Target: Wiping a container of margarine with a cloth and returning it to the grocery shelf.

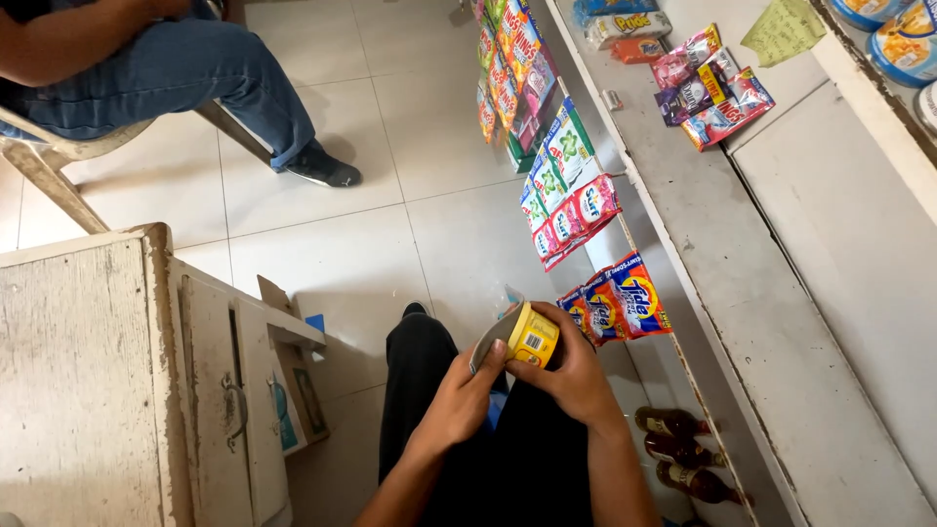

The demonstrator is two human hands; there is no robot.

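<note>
Both hands are closed on one object — a small yellow tub (533, 337) with a label panel, held over the lap of the black trousers (429, 390), clear of any surface. The right hand (571, 376) is wrapped around the tub's far side and base, fingers curled tight. The left hand (467, 395) is pinched at the near rim, where a grey foil lid (493, 337) is seen lifted and angled upward; whether the lid is wholly detached cannot be told.

Assessment of the step in hand: the tub appears tilted toward the floor, so it would be better kept level while the lid is drawn, with the pull taken slowly along the rim — a spill risk is judged present otherwise.

Surroundings noted: a long grey counter (742, 293) at the right, detergent sachet strips (605, 307) hung along its front edge, brown bottles (683, 454) beneath it, and a worn white cabinet (78, 390) at the left. A seated person's jeans-clad leg (195, 68) is recorded at upper left.
</note>
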